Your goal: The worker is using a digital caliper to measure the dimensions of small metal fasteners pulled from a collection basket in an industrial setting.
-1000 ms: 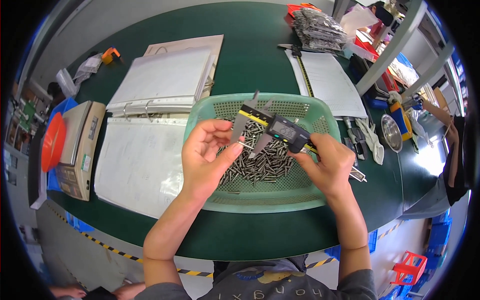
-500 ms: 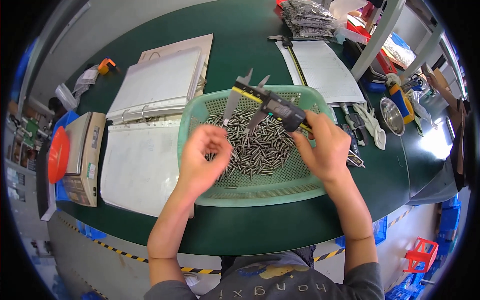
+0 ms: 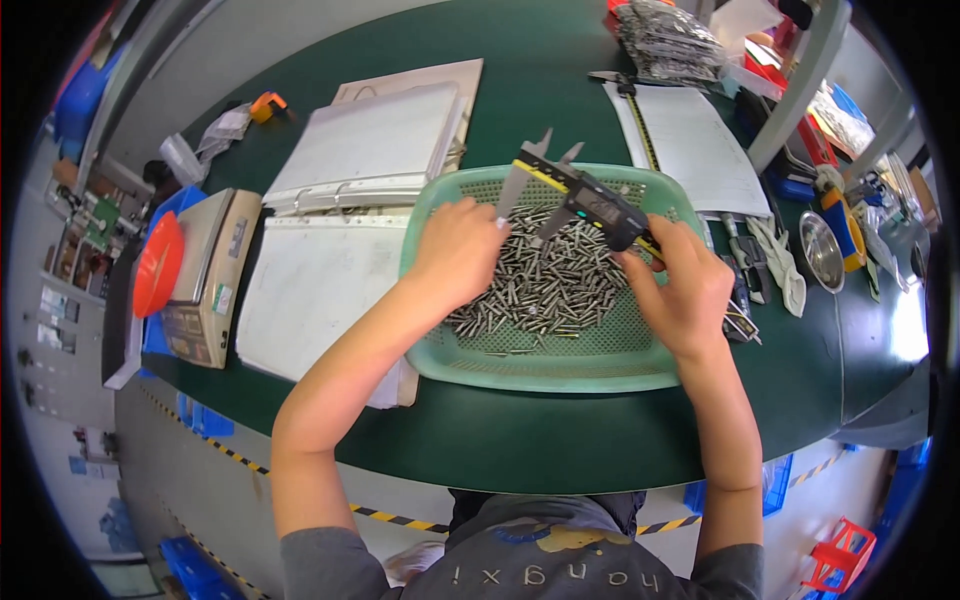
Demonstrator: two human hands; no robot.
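Observation:
My right hand [image 3: 688, 285] grips the digital caliper [image 3: 607, 210] by its body, thumb below. The caliper is tilted over a green plastic basket [image 3: 560, 378], its jaws apart and pointing down. My left hand [image 3: 462, 250] is closed at the tip of the caliper's left jaw. Its fingertips are pressed together, and whatever they hold is hidden or too small to name. Below both hands, a heap of small metal pins [image 3: 550, 285] covers much of the basket's floor.
An open ring binder [image 3: 320, 280] lies left of the basket, beside a scale [image 3: 215, 280] with an orange-red dish [image 3: 160, 265]. Toward the back right are a paper sheet [image 3: 690, 150], a second caliper [image 3: 640, 120] and bagged parts [image 3: 665, 40]. Gloves [image 3: 780, 265] and a metal bowl [image 3: 822, 250] lie right.
My left hand has moved up to the caliper's left jaw, its fingers closing more. The caliper stays in my right hand over the basket. The whole view has shifted a little.

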